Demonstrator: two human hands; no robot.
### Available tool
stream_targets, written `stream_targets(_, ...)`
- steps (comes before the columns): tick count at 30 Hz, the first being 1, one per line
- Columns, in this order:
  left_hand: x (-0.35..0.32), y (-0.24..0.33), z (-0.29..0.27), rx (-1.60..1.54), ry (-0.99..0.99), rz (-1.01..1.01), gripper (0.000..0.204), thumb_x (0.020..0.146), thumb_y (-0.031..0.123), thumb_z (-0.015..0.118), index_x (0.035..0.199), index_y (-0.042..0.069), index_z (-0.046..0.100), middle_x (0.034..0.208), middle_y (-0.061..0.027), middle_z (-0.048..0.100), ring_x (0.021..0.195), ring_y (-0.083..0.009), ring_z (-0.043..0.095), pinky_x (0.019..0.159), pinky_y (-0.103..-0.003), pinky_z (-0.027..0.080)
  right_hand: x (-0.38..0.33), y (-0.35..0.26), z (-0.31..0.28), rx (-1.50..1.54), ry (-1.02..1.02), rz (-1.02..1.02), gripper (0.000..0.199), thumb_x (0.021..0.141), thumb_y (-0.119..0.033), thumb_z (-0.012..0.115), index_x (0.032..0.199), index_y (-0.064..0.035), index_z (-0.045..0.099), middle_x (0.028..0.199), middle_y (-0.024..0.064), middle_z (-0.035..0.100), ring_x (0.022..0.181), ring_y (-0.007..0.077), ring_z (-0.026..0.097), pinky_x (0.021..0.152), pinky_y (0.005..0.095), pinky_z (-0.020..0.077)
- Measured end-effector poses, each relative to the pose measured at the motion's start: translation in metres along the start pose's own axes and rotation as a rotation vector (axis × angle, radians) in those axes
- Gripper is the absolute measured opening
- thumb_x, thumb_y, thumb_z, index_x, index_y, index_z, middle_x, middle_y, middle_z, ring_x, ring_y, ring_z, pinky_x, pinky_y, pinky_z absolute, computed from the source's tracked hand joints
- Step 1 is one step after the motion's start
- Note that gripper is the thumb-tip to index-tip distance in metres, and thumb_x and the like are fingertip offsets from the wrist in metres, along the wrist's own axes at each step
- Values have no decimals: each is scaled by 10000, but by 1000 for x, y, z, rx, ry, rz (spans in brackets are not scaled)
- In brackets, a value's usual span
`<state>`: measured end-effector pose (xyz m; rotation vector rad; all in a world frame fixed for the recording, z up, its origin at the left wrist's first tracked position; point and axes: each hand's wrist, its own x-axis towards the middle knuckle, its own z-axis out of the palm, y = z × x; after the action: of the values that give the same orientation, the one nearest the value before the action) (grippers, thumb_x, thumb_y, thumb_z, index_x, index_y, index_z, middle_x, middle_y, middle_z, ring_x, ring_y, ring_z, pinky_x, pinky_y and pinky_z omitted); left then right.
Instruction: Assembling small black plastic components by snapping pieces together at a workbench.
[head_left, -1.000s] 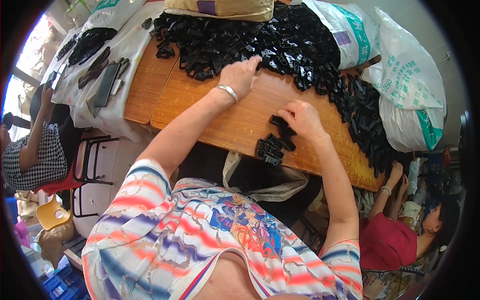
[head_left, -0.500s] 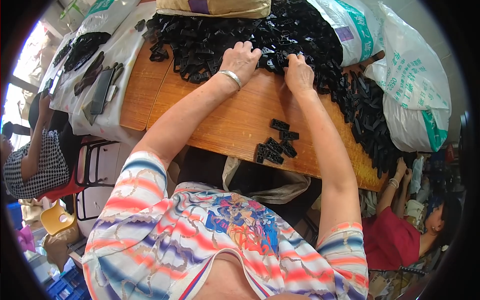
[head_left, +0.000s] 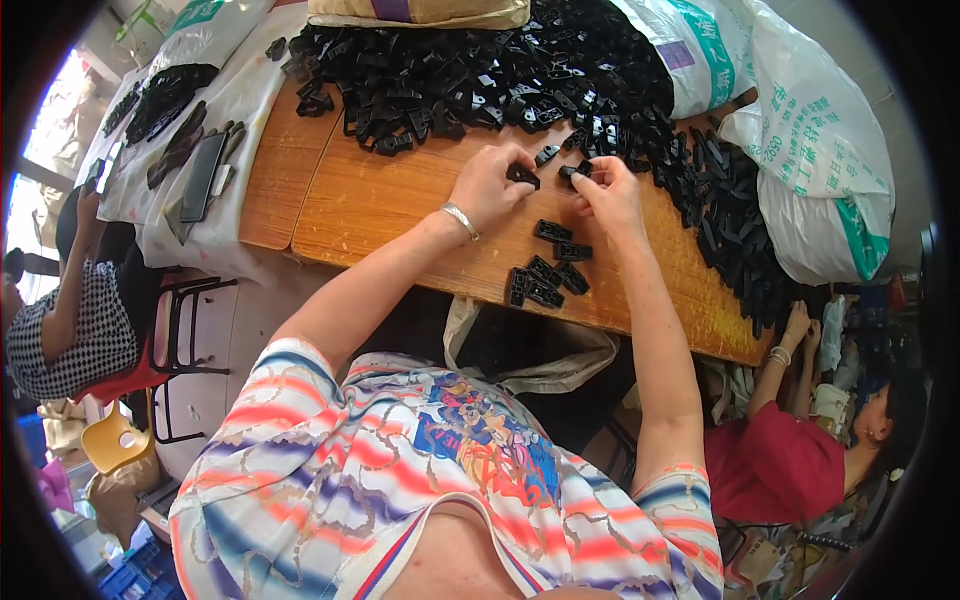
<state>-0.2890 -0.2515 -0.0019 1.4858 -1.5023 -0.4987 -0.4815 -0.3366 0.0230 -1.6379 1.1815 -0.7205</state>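
My left hand (head_left: 492, 187), with a silver bracelet at the wrist, pinches a small black plastic part (head_left: 523, 176) above the wooden table. Close by on the right, my right hand (head_left: 611, 197) grips another black plastic part (head_left: 574, 172) between thumb and fingers. A loose black piece (head_left: 546, 155) lies between the two hands. Beyond them spreads a big heap of black plastic parts (head_left: 440, 85). Nearer to me, several blocky black pieces (head_left: 545, 270) lie in a small group on the tabletop (head_left: 400, 240).
Long black pieces (head_left: 728, 230) pile along the right edge, beside white plastic sacks (head_left: 825, 150). A tan sack (head_left: 420, 12) stands at the back. On the left, a covered table holds dark gloves (head_left: 180, 145) and a phone (head_left: 204, 178). Two people sit at either side.
Both hands have drawn back from the heap toward me, each now holding a black part. The small group of pieces on the table has not been rearranged.
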Motion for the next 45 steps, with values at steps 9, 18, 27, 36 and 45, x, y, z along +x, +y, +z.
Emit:
stream_targets(9,-11,-5,-6,141,-16,128,367,724,95,783,1065,75,648,1004,-68,678,1046,-286,563,944,-378,467,-25,-1,-1,-654,28,-7,309,837,-298,729,965,-21,686,820,123,697,797,274,688,726,375,534)
stream_targets(18,-15,-8,-14,356,-6,144,262,744,154,797,972,83,689,932,-60,620,1025,-271,532,911,-381,458,-35,-4,-16,-928,-137,-575,248,817,-88,721,1060,-64,674,1004,87,645,847,303,665,747,395,536)
stream_targets(27,-13,-15,-10,357,-11,136,212,754,168,779,941,117,694,903,-22,611,976,-250,532,865,-372,455,-20,-13,31,-592,-30,-568,232,760,-78,763,987,-69,714,943,91,643,812,307,660,722,398,537)
stream_targets(36,-13,-19,-12,358,-1,129,208,732,157,765,930,127,708,908,-19,613,976,-252,538,859,-376,455,-23,-32,45,-915,-184,-656,215,770,-122,754,941,-4,699,968,141,600,906,322,651,769,407,547)
stream_targets(45,-16,-13,-12,412,-72,131,212,744,182,738,956,169,727,971,-13,637,1041,-258,543,891,-395,461,-30,-33,48,-1199,-314,-651,189,806,-41,587,931,54,692,1038,186,589,993,316,639,818,392,551)
